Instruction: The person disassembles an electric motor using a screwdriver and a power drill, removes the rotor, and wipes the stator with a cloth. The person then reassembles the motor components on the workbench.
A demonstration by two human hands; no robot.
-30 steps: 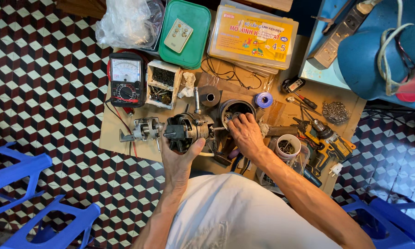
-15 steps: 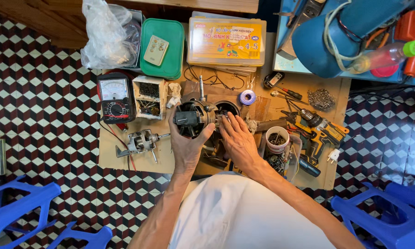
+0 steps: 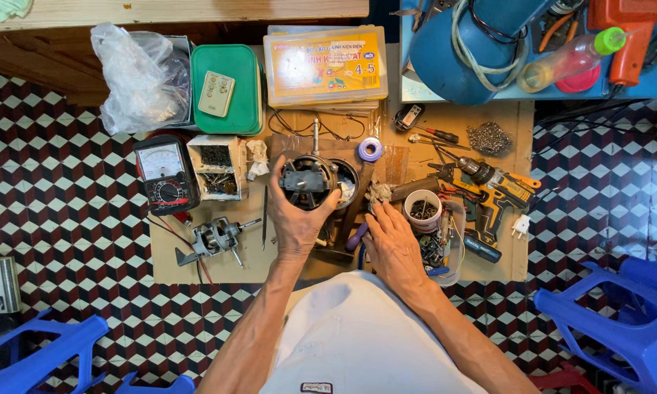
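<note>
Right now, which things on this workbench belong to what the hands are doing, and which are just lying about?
In hand:
- left hand grips the round motor
- right hand rests flat beside the white cup of screws

Lying about:
- multimeter
- green box
- cordless drill
- purple tape roll
- plastic bag

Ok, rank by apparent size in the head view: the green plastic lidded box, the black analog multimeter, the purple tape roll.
1. Green plastic lidded box
2. Black analog multimeter
3. Purple tape roll, plainly smallest

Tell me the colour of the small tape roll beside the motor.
Purple tape roll, lying just right of the motor in the left hand; head view.
</note>
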